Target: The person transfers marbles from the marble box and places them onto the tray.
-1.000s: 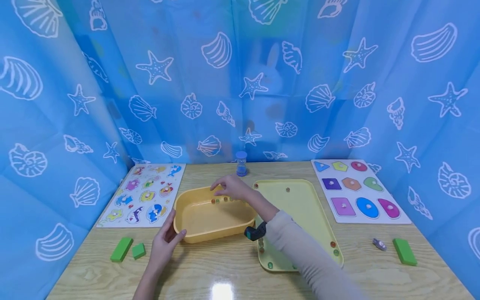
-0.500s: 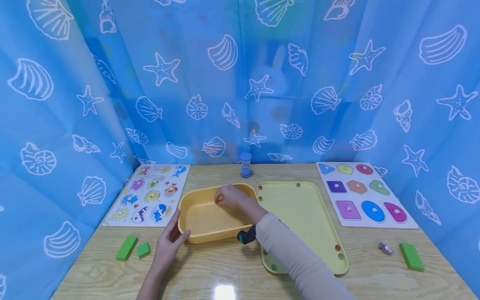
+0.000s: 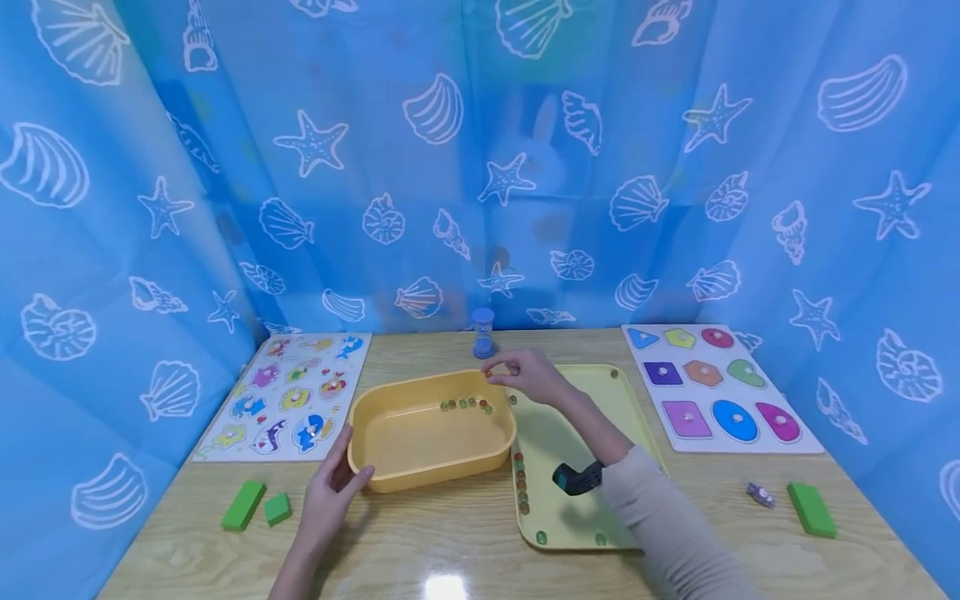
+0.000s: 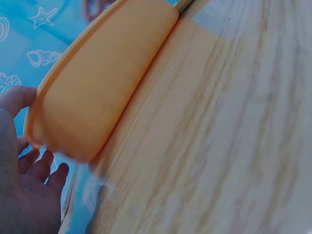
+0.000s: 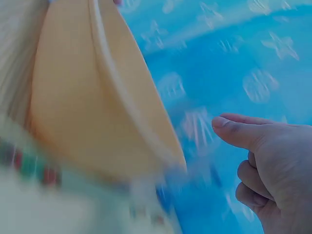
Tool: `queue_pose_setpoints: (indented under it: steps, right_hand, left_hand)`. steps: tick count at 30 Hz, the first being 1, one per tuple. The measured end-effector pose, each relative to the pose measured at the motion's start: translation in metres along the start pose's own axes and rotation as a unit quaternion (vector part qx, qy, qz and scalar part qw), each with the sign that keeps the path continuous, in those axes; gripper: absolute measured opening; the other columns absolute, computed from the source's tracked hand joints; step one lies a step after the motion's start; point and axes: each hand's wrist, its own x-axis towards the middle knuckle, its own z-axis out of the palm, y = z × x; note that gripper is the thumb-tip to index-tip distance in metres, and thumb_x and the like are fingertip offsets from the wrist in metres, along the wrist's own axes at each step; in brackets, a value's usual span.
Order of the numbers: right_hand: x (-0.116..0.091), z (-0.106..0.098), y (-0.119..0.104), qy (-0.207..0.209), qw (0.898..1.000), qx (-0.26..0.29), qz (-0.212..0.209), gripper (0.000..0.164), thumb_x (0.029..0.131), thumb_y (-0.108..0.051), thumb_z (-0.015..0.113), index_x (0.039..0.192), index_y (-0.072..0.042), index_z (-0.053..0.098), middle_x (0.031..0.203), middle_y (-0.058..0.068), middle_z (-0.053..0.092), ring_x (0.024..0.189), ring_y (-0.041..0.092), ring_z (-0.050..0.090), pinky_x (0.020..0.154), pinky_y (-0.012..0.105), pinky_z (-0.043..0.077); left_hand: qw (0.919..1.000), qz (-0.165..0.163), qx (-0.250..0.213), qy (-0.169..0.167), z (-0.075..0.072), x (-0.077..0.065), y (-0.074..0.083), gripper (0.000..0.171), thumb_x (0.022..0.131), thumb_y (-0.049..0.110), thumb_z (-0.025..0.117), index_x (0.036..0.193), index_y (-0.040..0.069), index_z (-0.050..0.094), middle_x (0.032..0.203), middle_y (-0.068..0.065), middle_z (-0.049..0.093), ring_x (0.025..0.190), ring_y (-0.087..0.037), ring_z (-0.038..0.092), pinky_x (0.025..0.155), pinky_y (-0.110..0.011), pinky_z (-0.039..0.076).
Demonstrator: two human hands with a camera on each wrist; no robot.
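Note:
My left hand point(image 3: 326, 492) grips the left end of an orange-yellow plastic basin point(image 3: 431, 475), thumb over the rim and fingers against the outer wall. Several red and green glass beads lie along the basin's back right inside. Just over its back right corner, my right hand point(image 3: 528, 377) pinches a small red bead point(image 3: 487, 373) between thumb and forefinger. The right wrist view shows thumb and forefinger together, the other fingers curled, and the bead hidden. Below the right forearm lies a pale yellow tray point(image 3: 577, 442), with a row of red and green beads point(image 3: 521, 483) along its left edge.
At the back stands a blue hourglass point(image 3: 483, 333). Puzzle boards lie on both sides, one with sea animals point(image 3: 288, 392), one with shapes point(image 3: 712, 387). Green blocks point(image 3: 243, 505) and a small grey figure point(image 3: 760, 495) lie nearer the front. A blue curtain point(image 3: 450, 167) encloses the table.
My right hand has come up out of the basin and moved right, carrying the red bead. Beads in the basin's back right show again. The left hand keeps its grip.

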Motion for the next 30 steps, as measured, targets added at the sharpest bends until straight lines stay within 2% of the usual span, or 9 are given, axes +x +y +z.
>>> queue_pose_setpoints:
  steps: [4, 9, 15, 19, 22, 25, 28, 30]
  right_hand:
    - [-0.029, -0.016, 0.037, 0.027, 0.999, -0.012, 0.037, 0.019, 0.083, -0.023, 0.064, 0.099, -0.013, 0.069, 0.049, -0.005, 0.026, 0.045, 0.010, 0.023, 0.040, 0.020, 0.020]
    - [-0.057, -0.017, 0.078, 0.029, 0.996, -0.054, 0.069, 0.018, 0.081, -0.022, 0.065, 0.096, -0.014, 0.069, 0.049, -0.007, 0.026, 0.045, 0.007, 0.022, 0.041, 0.020, 0.019]
    - [-0.070, -0.014, 0.100, 0.018, 0.994, -0.064, 0.092, 0.020, 0.080, -0.022, 0.066, 0.098, -0.014, 0.069, 0.050, -0.008, 0.028, 0.046, 0.007, 0.023, 0.042, 0.019, 0.018]
    - [-0.067, -0.016, 0.094, 0.024, 0.995, -0.048, 0.084, 0.028, 0.081, -0.022, 0.066, 0.106, -0.011, 0.066, 0.048, -0.008, 0.027, 0.043, 0.007, 0.023, 0.039, 0.019, 0.020]
    - [-0.056, -0.019, 0.075, 0.027, 0.996, -0.027, 0.078, 0.030, 0.082, -0.022, 0.065, 0.110, -0.011, 0.064, 0.046, -0.007, 0.028, 0.039, 0.010, 0.033, 0.035, 0.019, 0.027]
    - [-0.036, -0.018, 0.047, 0.031, 0.998, -0.017, 0.057, 0.028, 0.083, -0.025, 0.064, 0.108, -0.012, 0.065, 0.046, -0.005, 0.029, 0.040, 0.013, 0.035, 0.036, 0.021, 0.028]
    - [-0.011, -0.009, 0.019, 0.025, 0.999, -0.012, 0.020, 0.025, 0.083, -0.025, 0.064, 0.104, -0.013, 0.067, 0.047, -0.004, 0.026, 0.041, 0.013, 0.026, 0.038, 0.021, 0.025]
    - [0.004, 0.001, 0.004, 0.013, 1.000, -0.006, 0.000, 0.022, 0.083, -0.024, 0.064, 0.102, -0.014, 0.068, 0.047, -0.005, 0.026, 0.043, 0.011, 0.024, 0.039, 0.021, 0.022]
  left_hand:
    - [1.0000, -0.003, -0.004, 0.004, -0.002, -0.002, 0.000, 0.070, 0.084, 0.024, 0.062, 0.142, 0.019, 0.023, 0.149, 0.003, 0.018, 0.133, -0.019, 0.024, 0.097, -0.009, 0.029]
    - [1.0000, -0.003, -0.004, 0.006, -0.004, -0.003, 0.001, 0.069, 0.085, 0.022, 0.062, 0.142, 0.019, 0.023, 0.148, 0.003, 0.018, 0.133, -0.019, 0.024, 0.096, -0.007, 0.029]
    - [1.0000, -0.002, -0.004, 0.008, -0.004, -0.002, -0.001, 0.069, 0.084, 0.020, 0.062, 0.142, 0.019, 0.024, 0.148, 0.002, 0.018, 0.133, -0.021, 0.025, 0.094, -0.006, 0.030]
    - [0.9999, 0.003, -0.015, 0.007, -0.002, -0.002, -0.002, 0.070, 0.084, 0.019, 0.063, 0.142, 0.017, 0.024, 0.148, 0.002, 0.018, 0.132, -0.021, 0.025, 0.093, -0.005, 0.030]
    - [0.9999, -0.002, -0.014, 0.003, -0.001, -0.002, -0.002, 0.070, 0.084, 0.020, 0.063, 0.142, 0.018, 0.023, 0.148, 0.002, 0.018, 0.133, -0.020, 0.025, 0.095, -0.007, 0.031]
    - [0.9999, -0.012, -0.003, 0.000, -0.001, -0.001, -0.001, 0.071, 0.084, 0.022, 0.063, 0.142, 0.021, 0.022, 0.149, 0.003, 0.017, 0.133, -0.019, 0.025, 0.098, -0.011, 0.030]
    - [0.9998, -0.019, 0.001, 0.000, 0.000, 0.000, 0.000, 0.070, 0.084, 0.022, 0.063, 0.142, 0.022, 0.023, 0.148, 0.005, 0.017, 0.133, -0.017, 0.024, 0.100, -0.013, 0.030]
    - [0.9999, -0.013, 0.001, 0.000, 0.000, 0.001, 0.000, 0.070, 0.084, 0.022, 0.063, 0.142, 0.021, 0.023, 0.148, 0.004, 0.018, 0.133, -0.017, 0.024, 0.100, -0.014, 0.030]
